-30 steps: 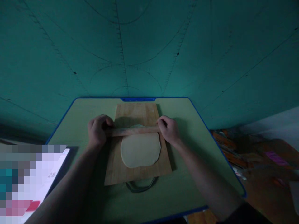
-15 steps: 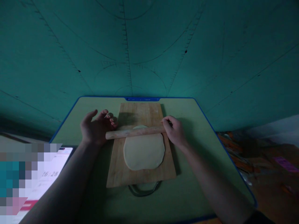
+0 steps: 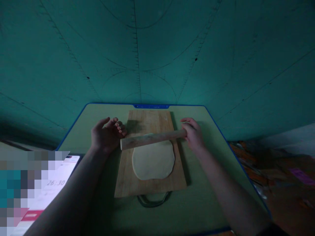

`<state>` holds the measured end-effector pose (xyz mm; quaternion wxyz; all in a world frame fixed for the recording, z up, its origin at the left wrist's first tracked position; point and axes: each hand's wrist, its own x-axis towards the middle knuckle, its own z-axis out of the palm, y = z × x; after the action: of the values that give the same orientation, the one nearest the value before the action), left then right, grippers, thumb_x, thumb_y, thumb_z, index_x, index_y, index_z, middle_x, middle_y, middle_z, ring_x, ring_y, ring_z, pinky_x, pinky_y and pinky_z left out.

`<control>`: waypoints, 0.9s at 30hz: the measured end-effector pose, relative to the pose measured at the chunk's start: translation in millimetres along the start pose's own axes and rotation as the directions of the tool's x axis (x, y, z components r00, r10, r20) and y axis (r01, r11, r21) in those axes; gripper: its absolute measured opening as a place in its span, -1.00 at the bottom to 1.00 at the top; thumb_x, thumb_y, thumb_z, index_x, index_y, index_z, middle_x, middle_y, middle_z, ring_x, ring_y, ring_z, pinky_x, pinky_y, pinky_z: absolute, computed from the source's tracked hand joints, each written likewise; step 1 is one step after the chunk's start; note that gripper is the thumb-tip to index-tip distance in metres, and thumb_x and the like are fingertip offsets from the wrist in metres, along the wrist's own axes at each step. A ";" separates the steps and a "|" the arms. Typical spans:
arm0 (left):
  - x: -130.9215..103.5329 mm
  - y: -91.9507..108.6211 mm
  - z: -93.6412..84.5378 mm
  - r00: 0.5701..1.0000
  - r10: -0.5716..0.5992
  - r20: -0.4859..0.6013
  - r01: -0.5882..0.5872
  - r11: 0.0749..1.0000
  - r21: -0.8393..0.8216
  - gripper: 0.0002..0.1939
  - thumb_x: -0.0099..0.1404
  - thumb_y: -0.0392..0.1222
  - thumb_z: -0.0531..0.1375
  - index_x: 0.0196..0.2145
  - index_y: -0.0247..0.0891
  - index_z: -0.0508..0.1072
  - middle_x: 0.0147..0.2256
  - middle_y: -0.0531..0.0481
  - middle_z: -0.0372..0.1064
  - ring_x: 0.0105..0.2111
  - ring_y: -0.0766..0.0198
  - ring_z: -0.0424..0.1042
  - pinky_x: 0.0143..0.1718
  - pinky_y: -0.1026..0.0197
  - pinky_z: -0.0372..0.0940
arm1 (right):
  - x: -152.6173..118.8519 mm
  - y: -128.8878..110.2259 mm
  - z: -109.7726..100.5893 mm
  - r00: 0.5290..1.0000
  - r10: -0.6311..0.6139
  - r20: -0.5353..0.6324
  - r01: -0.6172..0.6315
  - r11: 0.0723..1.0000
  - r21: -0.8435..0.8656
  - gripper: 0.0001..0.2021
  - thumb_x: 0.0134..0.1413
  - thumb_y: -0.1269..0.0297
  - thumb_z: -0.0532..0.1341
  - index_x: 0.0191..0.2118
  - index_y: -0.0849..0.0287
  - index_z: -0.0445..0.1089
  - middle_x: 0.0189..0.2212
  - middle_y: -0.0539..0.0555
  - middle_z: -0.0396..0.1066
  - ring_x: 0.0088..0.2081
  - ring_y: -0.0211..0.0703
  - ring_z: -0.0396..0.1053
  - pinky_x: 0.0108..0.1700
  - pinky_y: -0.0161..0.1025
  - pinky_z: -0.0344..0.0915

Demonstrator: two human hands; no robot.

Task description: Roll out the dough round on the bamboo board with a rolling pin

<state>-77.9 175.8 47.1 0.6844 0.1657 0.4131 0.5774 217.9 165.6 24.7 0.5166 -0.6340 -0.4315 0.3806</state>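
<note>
A flat, rounded sheet of dough (image 3: 154, 161) lies on a wooden cutting board (image 3: 150, 188). Across the far part of the dough is a wooden rolling pin (image 3: 152, 138), slightly slanted with its right end farther away. My right hand (image 3: 193, 132) grips the pin's right end, beyond the board's right edge. My left hand (image 3: 108, 134) is just left of the pin's other end, palm turned up and fingers loosely curled and apart, holding nothing. The pin hides part of the dough's far edge.
The board rests on a light table (image 3: 98, 113) with a blue rim, against a green wall (image 3: 157, 49) with drawn lines. A dark handle (image 3: 154, 204) sticks out at the board's near end. A lit phone (image 3: 57, 183) stands at left; clutter (image 3: 273, 173) lies beyond the table's right side.
The rolling pin has shifted to the right, and my right hand has moved right and closed round its end. My left hand stays open beside it. The view has shifted slightly.
</note>
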 end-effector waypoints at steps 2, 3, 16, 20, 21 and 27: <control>0.2 -0.1 0.0 1.000 -0.005 0.010 0.005 1.000 -0.015 -0.78 0.25 -0.12 0.11 -0.51 -0.22 0.37 -0.57 0.06 0.12 -0.60 0.36 0.16 -0.58 0.31 0.23 | 1.0 -0.8 -2.1 0.999 0.050 -0.018 -0.049 0.996 0.072 -0.70 -0.27 0.09 0.18 -0.31 0.05 0.32 -0.63 -0.15 0.17 -0.65 -0.30 0.05 -0.66 -0.34 -0.13; 0.4 -0.2 -0.1 1.000 -0.008 0.012 0.008 0.999 -0.031 -0.79 0.25 -0.13 0.11 -0.51 -0.23 0.37 -0.58 0.06 0.13 -0.60 0.36 0.17 -0.58 0.31 0.23 | 1.6 -1.0 -3.4 0.998 0.056 -0.016 -0.054 0.994 0.093 -0.70 -0.28 0.09 0.18 -0.31 0.05 0.33 -0.65 -0.17 0.15 -0.67 -0.31 0.02 -0.66 -0.33 -0.16; 1.3 0.2 2.8 1.000 -0.021 -0.019 0.019 0.997 -0.073 -0.73 0.29 -0.17 0.05 -0.53 -0.26 0.37 -0.59 0.05 0.13 -0.62 0.39 0.18 -0.59 0.34 0.23 | 25.1 5.6 -35.2 0.975 -0.039 -0.218 0.064 0.992 0.110 -0.75 -0.31 0.11 0.22 -0.39 0.04 0.34 -0.65 -0.14 0.17 -0.58 -0.23 0.15 -0.53 -0.28 0.01; -0.3 0.9 6.4 0.999 -0.037 -0.034 0.033 0.993 -0.110 -0.71 0.30 -0.19 0.01 -0.53 -0.28 0.38 -0.59 0.05 0.13 -0.64 0.39 0.20 -0.61 0.34 0.22 | 27.0 9.0 -35.6 0.965 -0.025 -0.261 0.056 0.992 0.110 -0.79 -0.32 0.17 0.23 -0.42 0.05 0.35 -0.64 -0.14 0.18 -0.58 -0.24 0.16 -0.55 -0.29 0.00; -0.6 1.1 7.2 0.999 -0.039 -0.036 0.035 0.993 -0.111 -0.71 0.30 -0.20 0.01 -0.53 -0.28 0.38 -0.60 0.06 0.13 -0.64 0.39 0.20 -0.61 0.34 0.22 | 27.7 9.6 -36.5 0.966 -0.004 -0.258 0.041 0.990 0.138 -0.80 -0.32 0.17 0.23 -0.42 0.06 0.35 -0.64 -0.14 0.18 -0.58 -0.24 0.16 -0.56 -0.30 0.00; -1.5 1.9 8.2 0.999 -0.041 -0.035 0.036 0.991 -0.127 -0.69 0.33 -0.19 0.00 -0.52 -0.29 0.38 -0.60 0.06 0.15 -0.64 0.39 0.22 -0.61 0.34 0.23 | 33.2 13.4 -43.1 0.953 -0.083 -0.290 0.113 0.990 0.089 -0.84 -0.30 0.19 0.24 -0.46 0.06 0.37 -0.64 -0.13 0.19 -0.58 -0.26 0.16 -0.54 -0.30 0.00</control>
<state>-72.9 177.0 53.9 0.6966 0.1031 0.3915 0.5923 271.2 181.5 17.9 0.6244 -0.6321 -0.3628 0.2811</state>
